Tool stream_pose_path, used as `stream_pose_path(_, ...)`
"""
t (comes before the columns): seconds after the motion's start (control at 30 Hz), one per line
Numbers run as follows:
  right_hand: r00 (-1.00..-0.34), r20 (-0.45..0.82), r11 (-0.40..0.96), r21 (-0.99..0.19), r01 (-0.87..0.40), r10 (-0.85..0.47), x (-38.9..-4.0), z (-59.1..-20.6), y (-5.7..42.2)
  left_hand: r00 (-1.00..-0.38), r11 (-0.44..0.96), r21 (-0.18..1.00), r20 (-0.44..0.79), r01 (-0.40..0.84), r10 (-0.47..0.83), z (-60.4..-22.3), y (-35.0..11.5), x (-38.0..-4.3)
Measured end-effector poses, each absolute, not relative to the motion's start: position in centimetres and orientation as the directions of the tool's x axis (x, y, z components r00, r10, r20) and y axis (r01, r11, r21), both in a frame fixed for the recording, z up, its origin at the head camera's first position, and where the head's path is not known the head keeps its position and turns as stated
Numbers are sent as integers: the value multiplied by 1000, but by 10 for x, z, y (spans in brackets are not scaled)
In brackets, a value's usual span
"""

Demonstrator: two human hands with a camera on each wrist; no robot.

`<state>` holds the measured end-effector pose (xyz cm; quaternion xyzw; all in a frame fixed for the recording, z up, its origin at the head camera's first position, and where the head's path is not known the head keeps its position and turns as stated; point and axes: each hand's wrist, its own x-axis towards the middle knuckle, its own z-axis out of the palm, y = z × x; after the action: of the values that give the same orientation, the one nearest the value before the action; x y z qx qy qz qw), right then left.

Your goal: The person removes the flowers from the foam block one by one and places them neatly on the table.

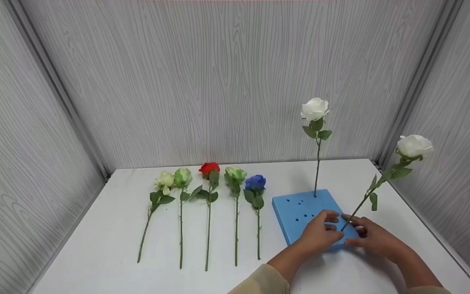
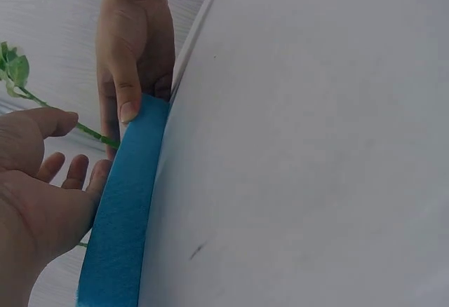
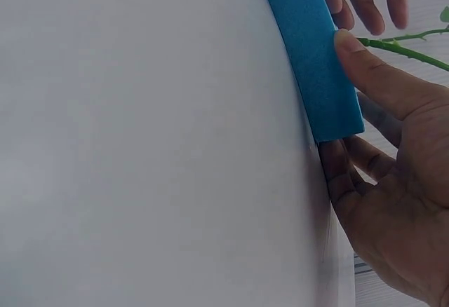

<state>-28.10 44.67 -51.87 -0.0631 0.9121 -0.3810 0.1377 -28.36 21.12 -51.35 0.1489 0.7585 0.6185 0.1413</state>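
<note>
A flat blue block with several holes lies at the right of the table. One white rose stands upright near its back edge. A second white rose leans to the right, its stem's lower end at the block's front right part. My left hand is beside that stem, fingers loosely bent and apart; in the left wrist view its thumb and fingers are not closed on the stem. My right hand grips the block's front right corner, thumb on the front edge and fingers along the right side.
To the left, several artificial roses lie in a row: a cream one, a green one, a red one, a green-white one and a blue one. Grey wood-patterned panels stand around the white table.
</note>
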Motion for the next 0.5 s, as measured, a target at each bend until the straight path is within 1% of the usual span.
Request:
stream_pose_path(0.3, -956, -176, 671, -741, -28, -234, -280, -520, 446, -895, 236, 965, 1, 119, 445, -515, 215, -287)
stream_pose_path(0.5, -959, -180, 692, -722, -23, -220, -280, -519, 447, -859, 267, 945, 27, 189, 511, -515, 216, -287)
